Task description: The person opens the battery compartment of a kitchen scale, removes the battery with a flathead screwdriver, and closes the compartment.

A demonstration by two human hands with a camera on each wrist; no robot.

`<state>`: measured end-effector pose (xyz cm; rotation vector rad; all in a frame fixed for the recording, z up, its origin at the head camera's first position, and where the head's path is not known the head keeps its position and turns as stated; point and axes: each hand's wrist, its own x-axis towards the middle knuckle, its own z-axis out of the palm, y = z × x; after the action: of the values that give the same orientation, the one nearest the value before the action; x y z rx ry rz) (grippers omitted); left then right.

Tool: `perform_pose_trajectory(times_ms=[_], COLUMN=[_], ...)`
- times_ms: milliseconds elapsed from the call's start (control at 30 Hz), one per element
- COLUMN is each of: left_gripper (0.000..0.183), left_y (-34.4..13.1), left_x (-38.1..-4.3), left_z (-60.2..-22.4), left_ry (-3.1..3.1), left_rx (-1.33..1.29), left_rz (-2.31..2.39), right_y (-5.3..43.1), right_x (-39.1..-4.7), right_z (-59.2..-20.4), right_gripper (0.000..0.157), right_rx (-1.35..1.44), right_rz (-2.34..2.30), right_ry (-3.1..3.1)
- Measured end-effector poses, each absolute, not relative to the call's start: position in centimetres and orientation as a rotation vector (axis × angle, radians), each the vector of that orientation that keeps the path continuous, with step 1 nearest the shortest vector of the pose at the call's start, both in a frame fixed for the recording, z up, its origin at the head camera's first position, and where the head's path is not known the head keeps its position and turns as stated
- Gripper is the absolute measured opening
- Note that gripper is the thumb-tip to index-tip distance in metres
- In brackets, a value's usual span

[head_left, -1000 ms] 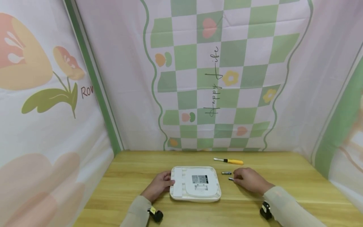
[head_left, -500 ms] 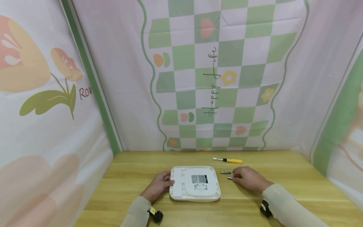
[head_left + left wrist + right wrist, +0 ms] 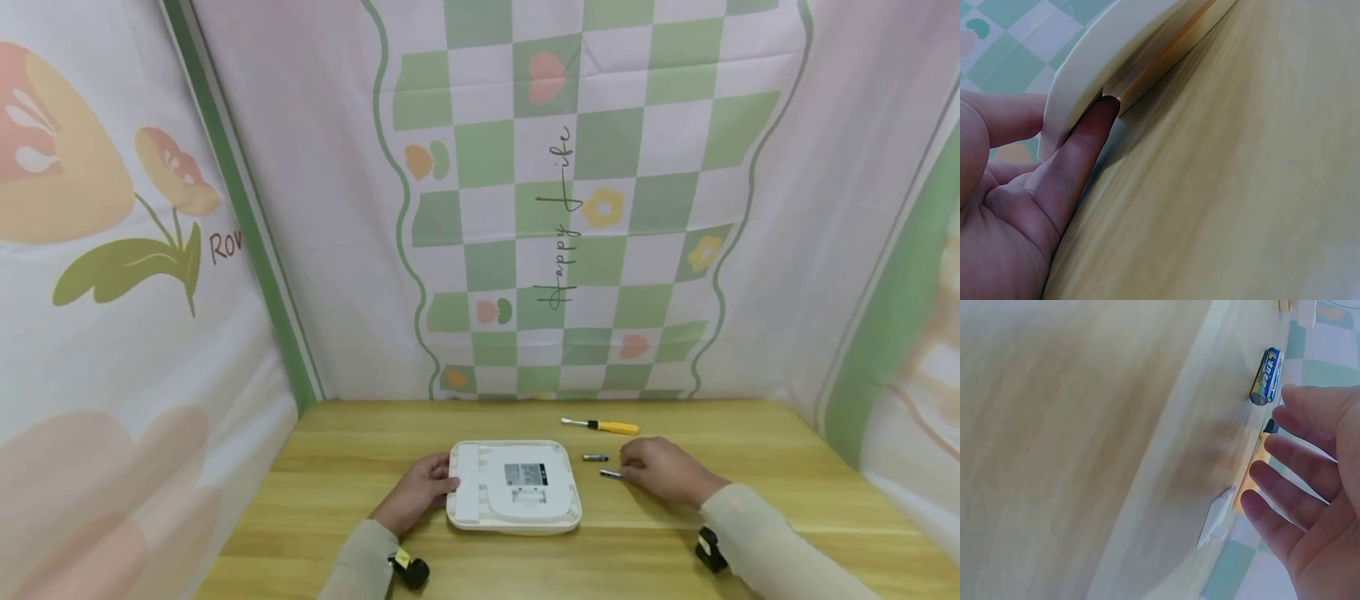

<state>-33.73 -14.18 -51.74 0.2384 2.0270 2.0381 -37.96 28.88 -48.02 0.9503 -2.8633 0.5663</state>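
A white square device [image 3: 558, 475] lies on the table, its underside with a printed label and a battery compartment [image 3: 529, 496] facing up. My left hand [image 3: 416, 493] grips its left edge, thumb on top and a finger tucked beneath, as the left wrist view shows. To the device's right lie two small batteries: one farther battery [image 3: 596, 457] and one nearer battery [image 3: 611, 474]. My right hand [image 3: 1322, 469] hovers just right of them, fingers relaxed and slightly spread. In the right wrist view a blue and yellow battery [image 3: 1266, 376] lies apart from the fingertips.
A screwdriver [image 3: 611, 427] with a yellow handle lies behind the batteries. Past my right fingers rests a small white piece with a tab [image 3: 1216, 515], hidden in the head view. A patterned cloth [image 3: 510, 250] hangs at the table's back edge.
My right hand has drawn slightly to the right, off the nearer battery, and more of that battery shows. My left hand and the device stay as they were.
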Motion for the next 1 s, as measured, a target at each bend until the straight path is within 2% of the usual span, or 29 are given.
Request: perform_pose_trajectory(times_ms=[333,1000], left_gripper=[0.056,0.058], left_y=[-13.9,-14.2], left_x=[-33.6,-33.5], left_z=[-51.5,-51.4], left_ry=[2.055,2.074], left_rx=[0.231,0.214], left_rz=[2.015,2.001], right_y=[30.1,32.1], right_x=[-37.6,-37.5], right_z=[-47.7,-47.3], right_gripper=[0.002,0.017], right_rx=[0.888,0.657], right_rz=[0.546,0.486], right_ry=[-2.857,-2.910])
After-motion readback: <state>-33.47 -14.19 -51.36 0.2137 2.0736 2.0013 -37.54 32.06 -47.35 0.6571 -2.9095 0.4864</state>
